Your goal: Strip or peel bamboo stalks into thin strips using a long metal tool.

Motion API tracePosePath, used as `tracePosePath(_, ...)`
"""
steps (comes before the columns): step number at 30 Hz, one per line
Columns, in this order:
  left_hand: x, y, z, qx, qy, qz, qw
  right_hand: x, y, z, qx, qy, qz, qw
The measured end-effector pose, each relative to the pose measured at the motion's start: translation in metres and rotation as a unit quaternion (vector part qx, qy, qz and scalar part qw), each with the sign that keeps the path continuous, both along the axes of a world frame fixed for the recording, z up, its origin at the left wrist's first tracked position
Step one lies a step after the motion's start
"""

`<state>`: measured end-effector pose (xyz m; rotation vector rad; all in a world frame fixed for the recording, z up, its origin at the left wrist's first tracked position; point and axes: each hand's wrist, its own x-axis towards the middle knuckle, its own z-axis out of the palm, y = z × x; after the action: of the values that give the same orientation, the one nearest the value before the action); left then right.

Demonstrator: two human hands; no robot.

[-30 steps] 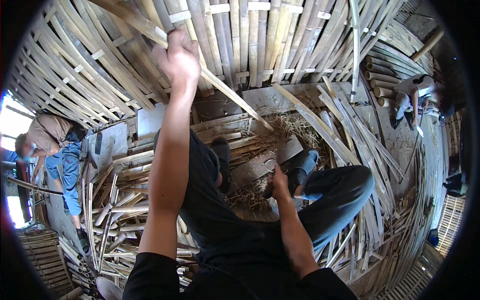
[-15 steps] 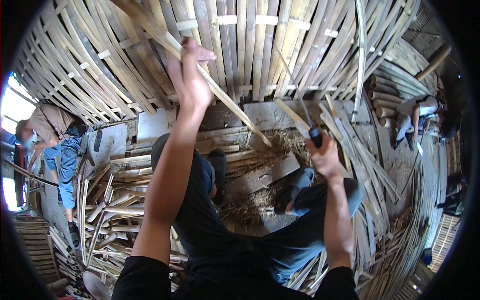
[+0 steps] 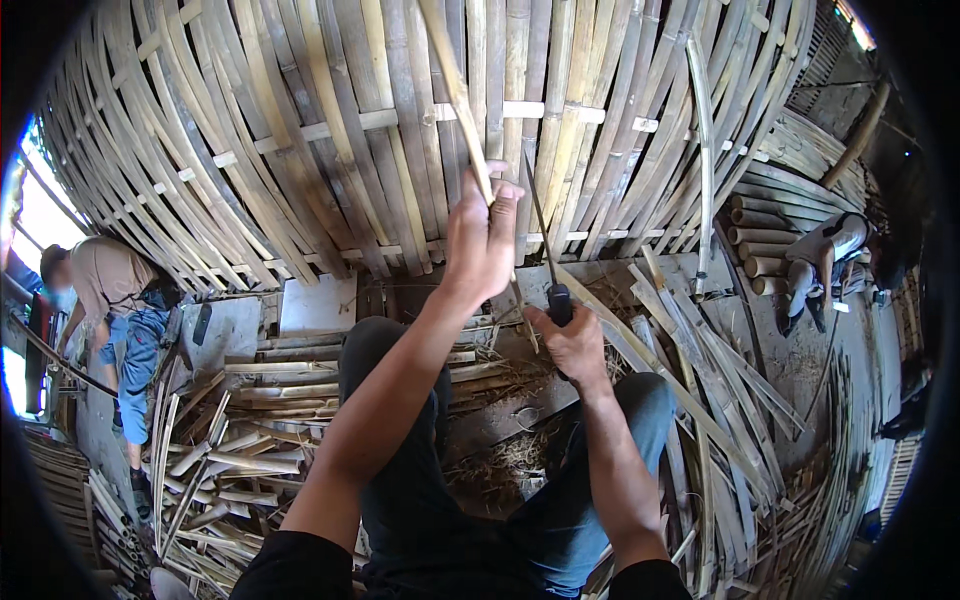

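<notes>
My left hand is raised in front of me, thumb and fingers closed round a long bamboo strip. The strip stands steeply; its upper end leaves the top of the view and its lower end comes down behind my wrist. Just to the right, my right hand grips a long knife by its black handle. Its narrow dark blade points up and away, close beside the strip and my left fingers. Whether blade and strip touch, I cannot tell.
A large woven bamboo panel rises ahead. Bamboo pieces lie piled at my left and right, with shavings between my feet. One person bends at far left; another sits at far right near bamboo poles.
My left hand has moved right and gone from spread fingers to closed ones on the strip, which now stands steeper. My right hand has shifted left with the knife, bringing the blade nearer the strip.
</notes>
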<state>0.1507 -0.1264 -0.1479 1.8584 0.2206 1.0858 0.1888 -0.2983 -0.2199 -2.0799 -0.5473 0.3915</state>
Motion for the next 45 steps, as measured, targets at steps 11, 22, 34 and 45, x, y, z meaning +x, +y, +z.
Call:
tracePosePath(11,0.008,-0.025,0.001,0.047,0.013,-0.057,0.997,0.002,0.029,-0.033,0.150,0.000,-0.037,0.988)
tracePosePath(22,0.009,-0.015,-0.004,0.037,-0.004,-0.082,0.996,0.013,0.005,0.001,0.091,0.045,-0.035,0.994)
tracePosePath(34,0.012,0.002,-0.026,0.168,-0.101,0.037,0.980,0.000,0.027,-0.018,0.081,0.115,0.008,0.990)
tracePosePath(45,-0.009,0.006,-0.002,0.048,0.325,0.029,0.944,0.005,0.015,-0.024,0.225,0.298,-0.096,0.923)
